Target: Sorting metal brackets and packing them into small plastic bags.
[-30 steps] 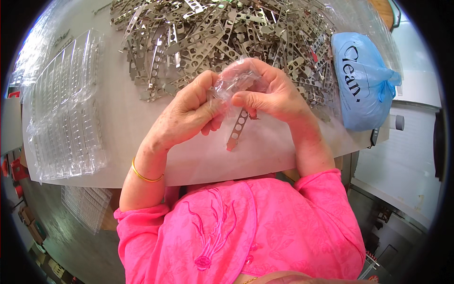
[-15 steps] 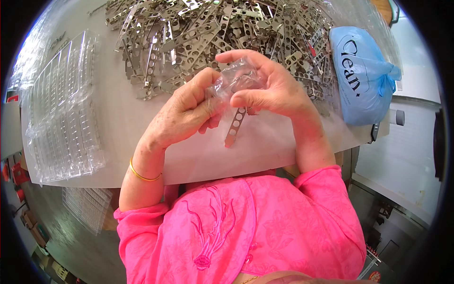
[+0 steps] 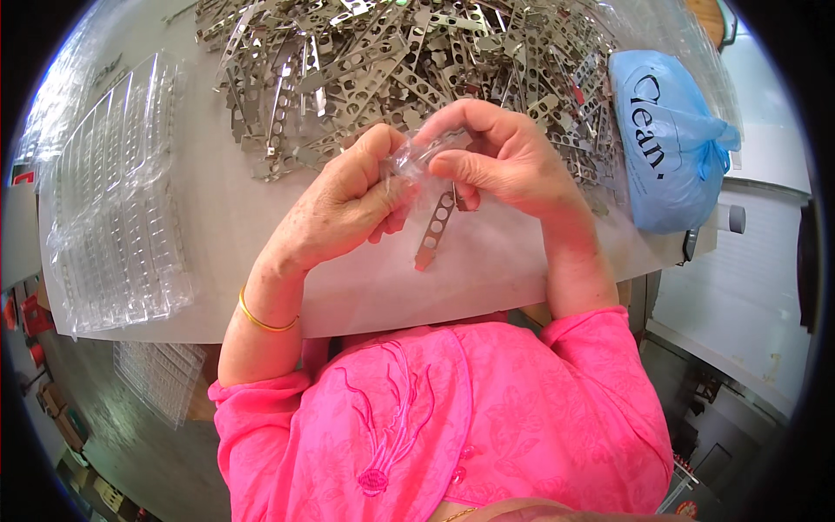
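Note:
My left hand (image 3: 348, 204) and my right hand (image 3: 500, 157) meet above the white table (image 3: 226, 217). Between their fingertips they pinch a small clear plastic sleeve (image 3: 409, 161). A flat metal strip with a row of holes (image 3: 433, 230) hangs down from that sleeve, its lower end just above the table. A gold bangle (image 3: 261, 320) circles my left wrist. Right behind my hands lies a big pile of the same perforated metal strips (image 3: 391, 61).
A stack of clear plastic trays (image 3: 117, 209) lies at the left of the table, with more trays (image 3: 161, 378) below its edge. A blue plastic bag (image 3: 665, 143) sits at the right. My pink sleeves and top fill the lower view.
Both hands have shifted slightly toward the pile with the sleeve and strip. The strip hangs a little lower out of the sleeve.

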{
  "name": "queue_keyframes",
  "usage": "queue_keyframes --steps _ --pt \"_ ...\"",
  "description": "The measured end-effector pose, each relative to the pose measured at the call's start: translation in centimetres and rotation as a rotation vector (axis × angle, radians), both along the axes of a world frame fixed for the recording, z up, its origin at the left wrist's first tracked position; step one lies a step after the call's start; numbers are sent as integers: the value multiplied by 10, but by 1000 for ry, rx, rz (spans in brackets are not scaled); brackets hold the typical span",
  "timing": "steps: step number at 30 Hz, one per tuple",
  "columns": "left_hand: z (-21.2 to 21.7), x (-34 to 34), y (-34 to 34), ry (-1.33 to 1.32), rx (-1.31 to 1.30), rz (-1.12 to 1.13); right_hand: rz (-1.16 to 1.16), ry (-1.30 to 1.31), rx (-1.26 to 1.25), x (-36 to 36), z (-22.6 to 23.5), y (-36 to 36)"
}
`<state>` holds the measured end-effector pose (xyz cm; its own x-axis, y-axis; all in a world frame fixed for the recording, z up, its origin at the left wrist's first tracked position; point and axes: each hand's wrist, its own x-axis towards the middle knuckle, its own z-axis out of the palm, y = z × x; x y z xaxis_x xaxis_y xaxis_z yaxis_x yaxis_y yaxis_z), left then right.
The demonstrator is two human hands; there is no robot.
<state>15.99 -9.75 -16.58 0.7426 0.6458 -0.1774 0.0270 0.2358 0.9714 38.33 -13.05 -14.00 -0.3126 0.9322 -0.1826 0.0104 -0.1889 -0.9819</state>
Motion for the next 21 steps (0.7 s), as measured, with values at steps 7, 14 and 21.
queue_keyframes --steps 7,14,21 --pt "-1 0 0 56 30 21 -11 -49 16 -8 -7 -1" --pt "-7 4 0 -91 92 87 -38 -115 83 -3 1 -1" --pt "-13 2 5 -152 209 314 -114 -97 149 3 2 2"
